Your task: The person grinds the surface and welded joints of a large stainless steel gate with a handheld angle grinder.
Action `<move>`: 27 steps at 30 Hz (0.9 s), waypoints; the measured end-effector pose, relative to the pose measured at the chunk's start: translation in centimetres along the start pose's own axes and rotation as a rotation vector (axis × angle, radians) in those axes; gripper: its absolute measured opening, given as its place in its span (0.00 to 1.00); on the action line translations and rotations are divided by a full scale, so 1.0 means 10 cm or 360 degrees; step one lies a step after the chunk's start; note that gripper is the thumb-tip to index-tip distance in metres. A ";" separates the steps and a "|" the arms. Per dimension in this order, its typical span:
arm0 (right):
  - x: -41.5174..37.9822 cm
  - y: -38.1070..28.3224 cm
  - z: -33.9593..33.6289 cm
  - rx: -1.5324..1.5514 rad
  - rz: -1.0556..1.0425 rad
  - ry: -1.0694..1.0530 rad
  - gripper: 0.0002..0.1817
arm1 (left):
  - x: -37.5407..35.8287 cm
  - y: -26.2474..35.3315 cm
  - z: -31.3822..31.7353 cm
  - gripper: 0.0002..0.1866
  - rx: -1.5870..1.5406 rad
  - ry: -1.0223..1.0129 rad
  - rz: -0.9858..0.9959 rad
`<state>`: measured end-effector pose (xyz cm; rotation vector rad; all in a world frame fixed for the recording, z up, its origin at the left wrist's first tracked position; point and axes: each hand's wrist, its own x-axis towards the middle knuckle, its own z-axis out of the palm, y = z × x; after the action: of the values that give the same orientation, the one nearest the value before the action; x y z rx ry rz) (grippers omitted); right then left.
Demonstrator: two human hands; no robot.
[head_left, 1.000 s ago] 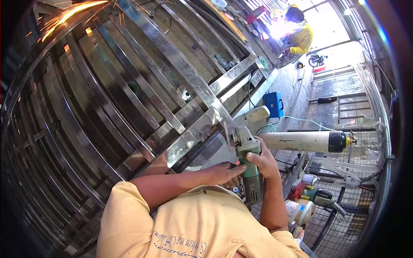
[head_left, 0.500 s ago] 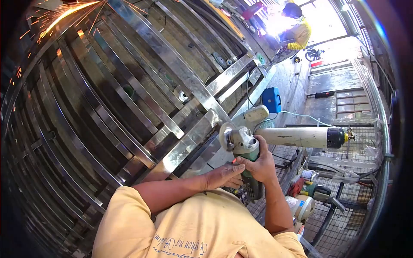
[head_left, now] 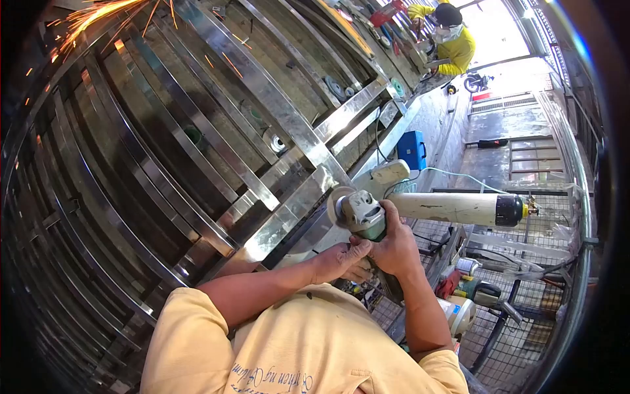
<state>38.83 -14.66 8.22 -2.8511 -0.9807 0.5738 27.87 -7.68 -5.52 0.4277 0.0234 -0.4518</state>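
Note:
Both hands are closed on an angle grinder [head_left: 361, 211] with a green body and a metal head, held in front of my chest. My right hand [head_left: 398, 246] wraps round the body just behind the head, its fingers pointing up. My left hand [head_left: 342, 262] comes in from the left, thumb against the body and fingers curled by it; the palms hide much of the casing. A pale round disc [head_left: 338, 205] faces left on the head, close to the corner of a shiny metal frame [head_left: 289, 213]. Whether the disc spins cannot be made out.
Long metal bars [head_left: 226, 56] of the frame fill the left side. Orange sparks [head_left: 98, 20] fly at the top left. A gas cylinder [head_left: 446, 208], a blue case [head_left: 412, 150] and another power tool [head_left: 476, 289] are on the right. A co-worker in yellow [head_left: 456, 52] bends over work beyond.
The grinder has turned slightly in my hands and its head has shifted a little left. The bright welding glare by the co-worker has gone out. The sparks have changed shape.

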 end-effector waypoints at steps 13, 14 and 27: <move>0.17 -0.07 -0.05 -0.0010 0.0044 -0.0146 0.50 | 0.01 0.02 -0.04 0.51 -0.0042 0.0027 0.0142; 0.15 -0.07 -0.05 -0.0004 0.0037 -0.0145 0.50 | 0.00 0.02 -0.03 0.50 -0.0043 0.0004 0.0138; 0.24 -0.17 -0.11 -0.0048 0.0030 -0.0168 0.51 | 0.02 0.04 -0.10 0.47 -0.0083 -0.0029 0.0169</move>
<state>39.96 -11.76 8.75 -2.8853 -0.9869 0.7245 28.31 -7.05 -6.29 0.3716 -0.0049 -0.3495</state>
